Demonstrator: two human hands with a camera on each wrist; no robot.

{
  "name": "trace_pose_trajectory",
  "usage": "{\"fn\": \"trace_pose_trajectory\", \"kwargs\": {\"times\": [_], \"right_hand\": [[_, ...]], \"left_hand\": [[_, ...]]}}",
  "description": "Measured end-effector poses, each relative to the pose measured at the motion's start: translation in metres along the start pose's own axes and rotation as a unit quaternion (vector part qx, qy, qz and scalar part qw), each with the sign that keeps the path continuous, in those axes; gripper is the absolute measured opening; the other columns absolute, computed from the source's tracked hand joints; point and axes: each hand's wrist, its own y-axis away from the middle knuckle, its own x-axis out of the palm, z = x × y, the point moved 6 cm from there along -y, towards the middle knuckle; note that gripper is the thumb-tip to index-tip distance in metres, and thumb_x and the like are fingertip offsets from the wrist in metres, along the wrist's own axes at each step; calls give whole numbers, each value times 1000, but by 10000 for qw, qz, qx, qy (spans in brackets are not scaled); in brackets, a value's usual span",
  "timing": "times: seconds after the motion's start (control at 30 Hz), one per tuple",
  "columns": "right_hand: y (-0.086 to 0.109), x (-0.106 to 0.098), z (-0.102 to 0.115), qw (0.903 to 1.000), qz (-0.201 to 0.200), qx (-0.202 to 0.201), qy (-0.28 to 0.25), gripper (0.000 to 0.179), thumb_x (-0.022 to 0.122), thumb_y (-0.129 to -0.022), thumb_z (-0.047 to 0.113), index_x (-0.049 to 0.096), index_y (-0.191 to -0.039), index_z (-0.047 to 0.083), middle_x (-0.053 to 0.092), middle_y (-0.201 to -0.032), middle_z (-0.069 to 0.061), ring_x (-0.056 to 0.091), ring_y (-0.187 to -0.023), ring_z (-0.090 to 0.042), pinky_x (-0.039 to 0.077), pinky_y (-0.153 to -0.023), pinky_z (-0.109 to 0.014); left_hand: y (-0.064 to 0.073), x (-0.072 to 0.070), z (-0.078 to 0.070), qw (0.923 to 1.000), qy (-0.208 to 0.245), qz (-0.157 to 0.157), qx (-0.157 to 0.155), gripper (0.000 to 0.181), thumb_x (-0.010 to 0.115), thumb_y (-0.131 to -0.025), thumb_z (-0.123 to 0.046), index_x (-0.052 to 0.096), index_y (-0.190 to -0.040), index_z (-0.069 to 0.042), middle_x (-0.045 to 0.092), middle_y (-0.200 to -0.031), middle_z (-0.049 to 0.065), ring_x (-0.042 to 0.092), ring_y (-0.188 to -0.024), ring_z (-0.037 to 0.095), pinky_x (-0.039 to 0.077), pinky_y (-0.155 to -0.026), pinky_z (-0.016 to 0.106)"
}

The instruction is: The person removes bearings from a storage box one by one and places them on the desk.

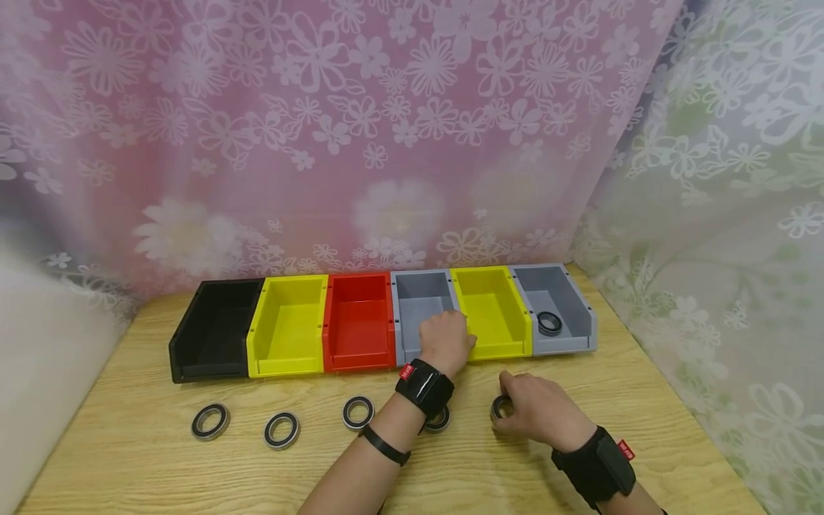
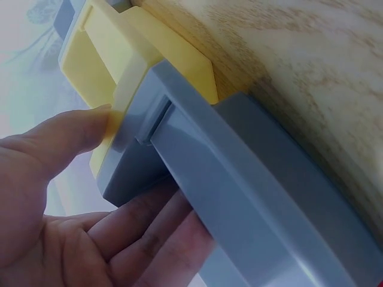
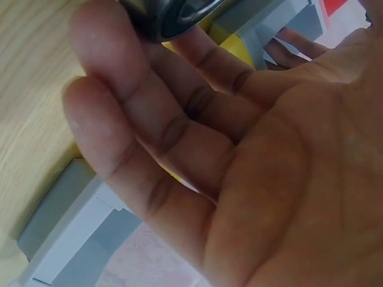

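My left hand (image 1: 445, 340) grips the front end of the wall between the middle grey bin (image 1: 418, 293) and the yellow bin (image 1: 492, 315). In the left wrist view its thumb lies on the yellow side, and its other fingers reach into the grey bin (image 2: 209, 179). On the table to the right, my right hand (image 1: 543, 411) holds a ball bearing (image 1: 500, 407) between thumb and fingers; the right wrist view shows only part of that bearing (image 3: 170, 18). Another bearing (image 1: 549, 323) lies in the rightmost grey bin (image 1: 563, 345).
Loose bearings lie on the wooden table (image 1: 154, 465): one at the left (image 1: 220, 426), a second bearing (image 1: 281, 445), a third bearing (image 1: 357, 427), and a bearing (image 1: 440, 423) partly behind my left wrist. Black (image 1: 209, 370), yellow (image 1: 286, 366) and red (image 1: 359, 361) bins continue the row leftward.
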Motion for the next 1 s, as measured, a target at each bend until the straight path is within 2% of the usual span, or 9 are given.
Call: {"fn": "trace_pose_trajectory", "kwargs": {"times": [0.17, 0.43, 0.7, 1.0], "right_hand": [[0, 3, -2, 10000, -27, 60, -38, 41, 89, -74, 23, 50, -81, 13, 37, -64, 2, 37, -58, -13, 26, -55, -30], [-2, 8, -4, 9999, -100, 110, 47, 42, 91, -72, 27, 52, -82, 13, 46, -64, 1, 41, -56, -12, 30, -53, -29], [-2, 9, -3, 9997, -199, 32, 167, 44, 92, -72, 29, 53, -84, 12, 46, -65, 1, 42, -57, -13, 31, -54, -30], [-2, 12, -5, 9994, -141, 120, 293, 45, 93, -73, 31, 54, -85, 12, 46, -66, 1, 43, -58, -13, 32, -55, -31]], "left_hand": [[0, 0, 0, 10000, 13, 23, 17, 42, 75, -93, -47, 62, -71, -14, 54, -64, -1, 60, -60, 16, 42, -46, 32], [3, -4, -1, 9999, -49, -93, 60, 42, 76, -92, -47, 62, -71, -13, 54, -63, -1, 61, -59, 17, 41, -46, 31], [2, -2, 0, 9999, -109, -111, 57, 44, 76, -92, -48, 61, -69, -14, 55, -63, -1, 62, -60, 18, 42, -46, 32], [4, -4, -1, 9998, -86, -143, 84, 44, 76, -92, -47, 60, -68, -14, 54, -63, -1, 61, -59, 17, 42, -47, 32]]}}
